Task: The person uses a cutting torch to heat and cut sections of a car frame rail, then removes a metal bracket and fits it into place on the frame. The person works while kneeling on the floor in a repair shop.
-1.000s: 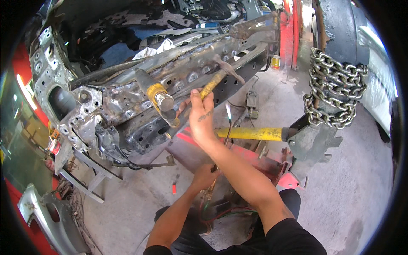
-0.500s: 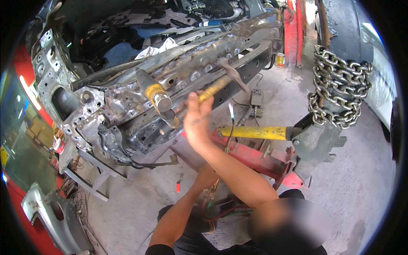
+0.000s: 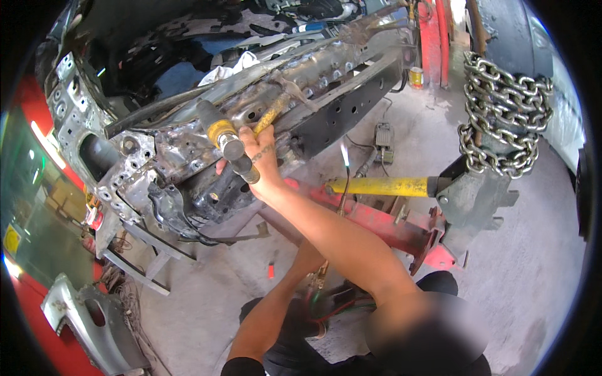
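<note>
My right hand [image 3: 264, 156] is closed round the yellow handle of a hammer [image 3: 271, 116]. Its metal head [image 3: 296, 91] lies over the worn, partly bare front crossmember [image 3: 248, 103] of a car body; whether they touch I cannot tell. A dark cylindrical tool [image 3: 221, 133] with a yellow band and round metal ends hides part of this hand. Lower down, my left hand [image 3: 308, 255] grips a gas torch [image 3: 343, 199], its fingers partly hidden behind my right forearm. The torch points upward with a lit flame [image 3: 344, 154], apart from the black beam [image 3: 338, 113].
A red stand with a yellow ram [image 3: 382, 187] stands right of the torch, beside a post wrapped in heavy chain [image 3: 505, 116]. Red and green hoses [image 3: 338, 310] run by my legs. A silver fender [image 3: 94, 326] lies at lower left. A small red object [image 3: 271, 271] lies on the floor.
My right hand and the hammer have swung left and away from me, over the crossmember. My left hand keeps the lit torch in nearly the same place. The view has shifted slightly.
</note>
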Demonstrator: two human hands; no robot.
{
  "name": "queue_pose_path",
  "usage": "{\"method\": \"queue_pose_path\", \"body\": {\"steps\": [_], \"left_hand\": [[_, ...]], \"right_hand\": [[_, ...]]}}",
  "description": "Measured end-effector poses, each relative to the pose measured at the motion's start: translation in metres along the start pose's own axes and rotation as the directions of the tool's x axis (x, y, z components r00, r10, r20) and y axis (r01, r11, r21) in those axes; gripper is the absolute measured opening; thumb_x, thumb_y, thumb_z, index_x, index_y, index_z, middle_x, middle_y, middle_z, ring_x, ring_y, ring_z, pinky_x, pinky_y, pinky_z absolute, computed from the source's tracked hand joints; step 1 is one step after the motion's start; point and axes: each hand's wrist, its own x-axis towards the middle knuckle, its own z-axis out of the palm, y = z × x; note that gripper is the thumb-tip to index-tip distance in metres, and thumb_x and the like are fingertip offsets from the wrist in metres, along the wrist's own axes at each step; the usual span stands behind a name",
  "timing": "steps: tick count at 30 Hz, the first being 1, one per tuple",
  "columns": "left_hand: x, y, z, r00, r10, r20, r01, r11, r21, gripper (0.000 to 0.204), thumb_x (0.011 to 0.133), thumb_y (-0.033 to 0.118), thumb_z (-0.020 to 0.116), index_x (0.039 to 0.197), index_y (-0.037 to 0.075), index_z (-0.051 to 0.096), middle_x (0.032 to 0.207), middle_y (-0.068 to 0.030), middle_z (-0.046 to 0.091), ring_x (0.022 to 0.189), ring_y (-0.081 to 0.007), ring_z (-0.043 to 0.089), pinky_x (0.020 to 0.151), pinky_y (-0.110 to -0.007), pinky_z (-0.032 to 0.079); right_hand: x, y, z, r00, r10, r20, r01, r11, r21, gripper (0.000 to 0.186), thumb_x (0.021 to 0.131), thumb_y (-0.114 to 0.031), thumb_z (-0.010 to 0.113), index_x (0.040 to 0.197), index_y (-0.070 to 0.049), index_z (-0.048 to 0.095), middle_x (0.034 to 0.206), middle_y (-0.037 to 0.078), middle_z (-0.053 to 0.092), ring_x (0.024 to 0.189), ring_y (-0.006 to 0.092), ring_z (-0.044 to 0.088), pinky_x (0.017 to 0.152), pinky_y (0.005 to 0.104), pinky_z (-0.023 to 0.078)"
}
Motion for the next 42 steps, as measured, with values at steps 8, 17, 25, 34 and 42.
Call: {"method": "queue_pose_path", "body": {"steps": [8, 17, 25, 34, 42], "left_hand": [[-0.02, -0.022, -0.002, 0.992, -0.061, -0.106, 0.056, 0.997, -0.048, 0.032, 0.09, 0.022, 0.065, 0.114, 0.0, 0.066, 0.114, -0.022, 0.068, 0.109, -0.0392, 0.063, 0.095, -0.046, 0.047], [-0.017, -0.012, -0.016, 0.996, -0.08, -0.039, 0.083, 0.991, 0.1, 0.037, 0.087, 0.023, 0.069, 0.115, 0.001, 0.065, 0.111, -0.0208, 0.069, 0.108, -0.0399, 0.063, 0.092, -0.047, 0.048], [-0.005, -0.005, -0.008, 0.997, 0.003, -0.082, 0.001, 0.999, 0.052, 0.034, 0.087, 0.026, 0.07, 0.109, 0.0, 0.068, 0.102, -0.0208, 0.072, 0.097, -0.0377, 0.068, 0.085, -0.045, 0.051], [0.001, 0.005, -0.01, 0.923, -0.38, 0.06, 0.373, 0.922, 0.103, 0.037, 0.086, 0.031, 0.072, 0.103, -0.003, 0.071, 0.094, -0.0226, 0.072, 0.089, -0.0364, 0.07, 0.08, -0.043, 0.052], [-0.001, 0.017, -0.019, 0.905, -0.422, 0.051, 0.416, 0.904, 0.102, 0.042, 0.087, 0.037, 0.07, 0.098, -0.003, 0.071, 0.09, -0.0231, 0.071, 0.088, -0.0381, 0.07, 0.079, -0.045, 0.051]], "right_hand": [[-0.039, -0.024, 0.019, 0.994, 0.004, -0.107, 0.009, 0.993, 0.118, 0.02, 0.105, -0.021, 0.046, 0.114, -0.005, 0.037, 0.09, 0.013, 0.054, 0.064, 0.0177, 0.059, 0.054, 0.0336, 0.053], [-0.048, -0.033, -0.004, 0.999, 0.025, -0.047, -0.02, 0.994, 0.104, 0.02, 0.106, -0.021, 0.046, 0.113, -0.005, 0.036, 0.086, 0.008, 0.046, 0.064, 0.0152, 0.055, 0.043, 0.033, 0.056], [-0.022, -0.026, 0.003, 0.983, 0.162, 0.082, -0.171, 0.976, 0.133, 0.025, 0.103, -0.021, 0.051, 0.116, -0.004, 0.037, 0.091, 0.01, 0.052, 0.057, 0.0197, 0.058, 0.046, 0.0352, 0.054], [-0.041, -0.076, -0.082, 0.976, -0.143, 0.163, 0.214, 0.744, -0.633, 0.019, 0.102, -0.02, 0.056, 0.108, -0.002, 0.051, 0.066, 0.002, 0.052, 0.052, 0.0131, 0.05, 0.048, 0.0323, 0.041], [-0.018, -0.16, -0.132, 0.798, -0.145, 0.585, 0.593, 0.015, -0.805, 0.028, 0.097, -0.033, 0.061, 0.095, -0.006, 0.054, 0.072, 0.018, 0.06, 0.067, 0.0389, 0.063, 0.057, 0.0467, 0.047]]}}
